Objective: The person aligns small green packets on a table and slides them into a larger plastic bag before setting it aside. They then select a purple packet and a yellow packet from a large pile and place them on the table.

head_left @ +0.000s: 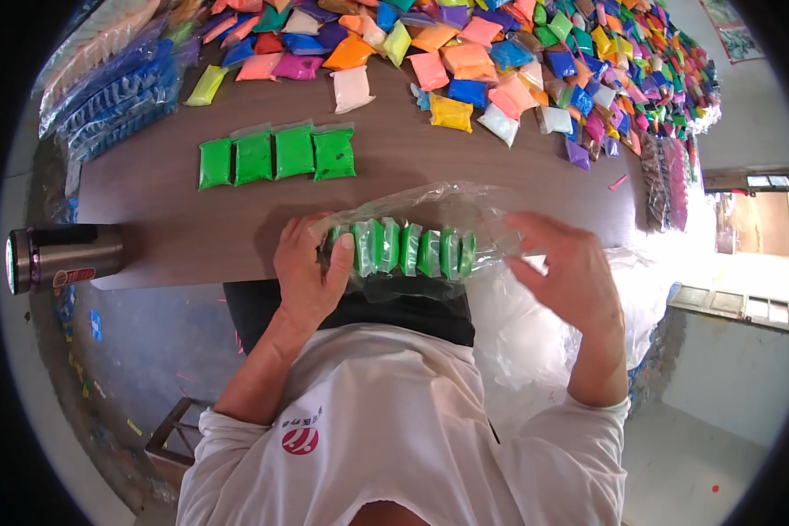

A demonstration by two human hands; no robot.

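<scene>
A clear plastic bag (421,200) lies sideways at the table's near edge. Inside it, several small green packets (409,250) stand on edge in a row. My left hand (313,267) grips the bag's left end, its thumb against the first packet. At the opposite end, my right hand (570,272) has thumb and fingers apart beside the loose plastic; whether the fingertips touch the film is hard to make out. Farther back on the table, several flat green packets (294,152) lie side by side.
A large heap of mixed-colour packets (469,61) covers the table's (394,145) far side. Filled clear bags (123,96) are stacked at the back left. A steel flask (74,256) lies at the left edge. Clear plastic sheeting (535,337) hangs below, right of my lap.
</scene>
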